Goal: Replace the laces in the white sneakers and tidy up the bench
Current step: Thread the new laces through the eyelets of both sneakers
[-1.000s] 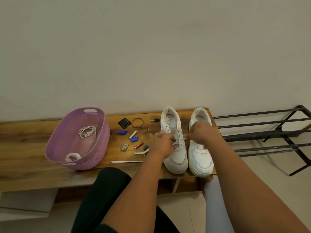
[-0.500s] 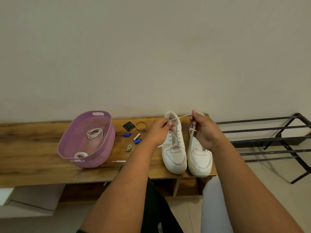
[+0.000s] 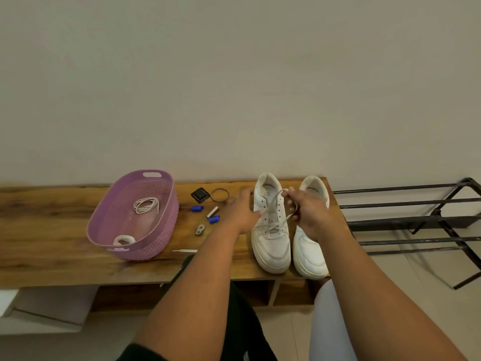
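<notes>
Both hands [image 3: 273, 212] work the left sneaker [image 3: 270, 225], right pinching its lace [image 3: 282, 220].

Basket [image 3: 166, 230] left on bench [image 3: 52, 246]; sneakers [image 3: 270, 246] right; clutter [image 3: 208, 212] between.

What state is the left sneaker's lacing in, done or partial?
Partial. The left sneaker has lace crossed only at the lower eyelets; upper eyelets are bare. The right hand holds one loose end.
</notes>
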